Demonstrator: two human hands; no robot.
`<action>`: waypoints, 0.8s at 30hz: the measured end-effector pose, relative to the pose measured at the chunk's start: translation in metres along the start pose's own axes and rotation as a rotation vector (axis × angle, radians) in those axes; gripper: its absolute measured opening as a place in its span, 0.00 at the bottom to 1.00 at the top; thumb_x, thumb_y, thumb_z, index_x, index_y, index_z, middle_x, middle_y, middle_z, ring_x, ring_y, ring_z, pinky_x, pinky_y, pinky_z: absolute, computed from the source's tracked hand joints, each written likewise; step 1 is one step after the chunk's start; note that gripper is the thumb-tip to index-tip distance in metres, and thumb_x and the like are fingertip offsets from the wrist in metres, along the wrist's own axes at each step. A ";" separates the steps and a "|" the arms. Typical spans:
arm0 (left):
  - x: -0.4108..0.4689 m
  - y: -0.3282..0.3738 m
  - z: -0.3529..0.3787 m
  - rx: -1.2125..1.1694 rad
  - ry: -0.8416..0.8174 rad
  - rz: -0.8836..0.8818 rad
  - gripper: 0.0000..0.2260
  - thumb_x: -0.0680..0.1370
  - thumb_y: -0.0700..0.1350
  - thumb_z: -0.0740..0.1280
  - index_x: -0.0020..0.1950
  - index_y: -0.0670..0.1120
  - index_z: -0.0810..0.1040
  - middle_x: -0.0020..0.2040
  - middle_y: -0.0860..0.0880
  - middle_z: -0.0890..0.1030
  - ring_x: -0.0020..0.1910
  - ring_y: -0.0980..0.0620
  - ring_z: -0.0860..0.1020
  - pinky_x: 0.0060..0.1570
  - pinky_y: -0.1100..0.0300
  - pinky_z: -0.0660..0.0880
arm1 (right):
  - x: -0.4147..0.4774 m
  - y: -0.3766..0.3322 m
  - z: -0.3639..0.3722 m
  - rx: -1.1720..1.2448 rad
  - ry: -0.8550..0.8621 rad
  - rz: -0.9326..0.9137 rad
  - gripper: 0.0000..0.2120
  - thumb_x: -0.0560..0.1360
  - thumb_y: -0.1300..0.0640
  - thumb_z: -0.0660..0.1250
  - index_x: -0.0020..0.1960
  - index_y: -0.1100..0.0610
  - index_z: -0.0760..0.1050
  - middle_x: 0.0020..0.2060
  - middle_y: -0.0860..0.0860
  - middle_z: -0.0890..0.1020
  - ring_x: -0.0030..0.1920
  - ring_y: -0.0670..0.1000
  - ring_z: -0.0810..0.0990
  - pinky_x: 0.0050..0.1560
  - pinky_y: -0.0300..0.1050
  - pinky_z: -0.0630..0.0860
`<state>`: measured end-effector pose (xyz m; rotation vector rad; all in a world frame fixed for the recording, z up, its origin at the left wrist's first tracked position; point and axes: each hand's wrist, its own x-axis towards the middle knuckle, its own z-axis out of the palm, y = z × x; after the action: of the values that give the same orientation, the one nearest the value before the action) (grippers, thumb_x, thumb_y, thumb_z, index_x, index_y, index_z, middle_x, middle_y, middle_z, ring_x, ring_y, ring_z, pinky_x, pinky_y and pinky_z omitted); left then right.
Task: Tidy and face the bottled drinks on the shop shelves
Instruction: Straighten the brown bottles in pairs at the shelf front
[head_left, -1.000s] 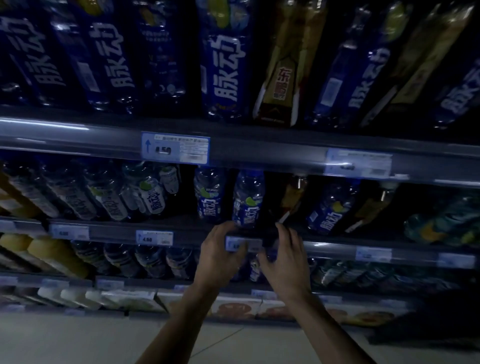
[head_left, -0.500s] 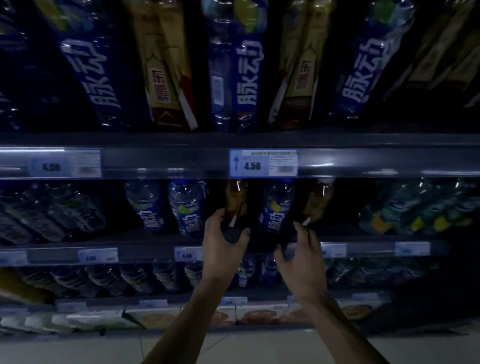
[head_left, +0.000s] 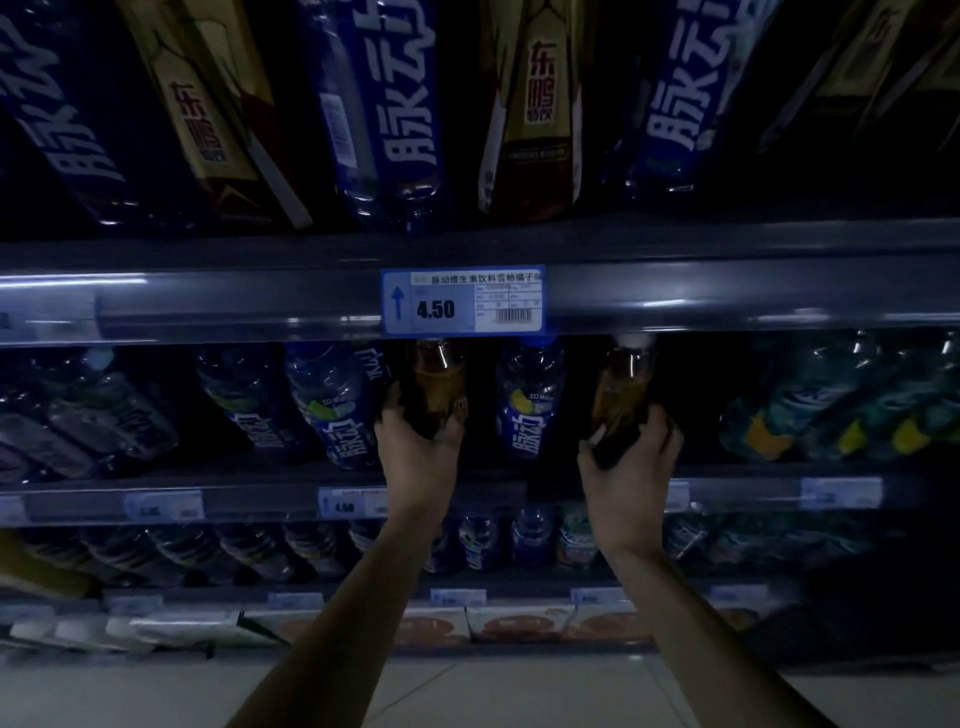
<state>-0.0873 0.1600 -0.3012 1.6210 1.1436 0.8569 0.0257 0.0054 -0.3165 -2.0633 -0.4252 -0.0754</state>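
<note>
The shelves are dim. On the middle shelf my left hand (head_left: 418, 447) grips the lower part of an amber drink bottle (head_left: 436, 379) that stands upright. My right hand (head_left: 631, 457) grips a second amber bottle (head_left: 623, 384) further right. Between the two stands a blue-labelled bottle (head_left: 530, 400). More blue-labelled bottles (head_left: 332, 405) stand to the left of my left hand. The amber bottles' caps are hidden behind the shelf rail above.
A price tag reading 4.50 (head_left: 462, 300) hangs on the upper shelf rail (head_left: 727, 296). Tall blue and gold bottles (head_left: 540, 104) fill the top shelf. Teal-labelled bottles (head_left: 831, 410) stand at the right. Lower shelves hold more bottles (head_left: 483, 540) and flat packs (head_left: 514, 623). Pale floor below.
Both hands rose from the middle shelf's rail and closed round the two amber bottles. The view shifted right and closer to the shelves.
</note>
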 end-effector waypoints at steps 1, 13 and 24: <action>0.002 0.000 0.001 -0.005 0.009 0.014 0.35 0.72 0.47 0.75 0.74 0.45 0.62 0.65 0.45 0.71 0.65 0.48 0.70 0.66 0.53 0.69 | 0.003 0.002 0.002 0.023 0.013 0.019 0.37 0.72 0.57 0.73 0.74 0.61 0.56 0.69 0.58 0.61 0.67 0.58 0.67 0.66 0.49 0.68; 0.022 -0.004 0.011 -0.042 -0.013 -0.048 0.29 0.67 0.47 0.79 0.64 0.47 0.72 0.45 0.60 0.79 0.45 0.64 0.78 0.39 0.73 0.71 | 0.031 0.002 0.013 0.240 0.050 0.198 0.29 0.66 0.61 0.75 0.61 0.60 0.65 0.51 0.54 0.75 0.51 0.53 0.78 0.49 0.44 0.77; 0.018 -0.004 0.001 0.046 0.013 -0.038 0.31 0.64 0.52 0.80 0.64 0.48 0.74 0.51 0.52 0.83 0.49 0.53 0.81 0.51 0.55 0.80 | 0.028 0.004 0.007 0.127 0.069 0.104 0.22 0.64 0.59 0.77 0.53 0.62 0.72 0.50 0.54 0.73 0.48 0.53 0.75 0.45 0.41 0.70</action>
<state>-0.0822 0.1773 -0.3052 1.6281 1.2077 0.8223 0.0528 0.0174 -0.3174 -1.9477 -0.2729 -0.0560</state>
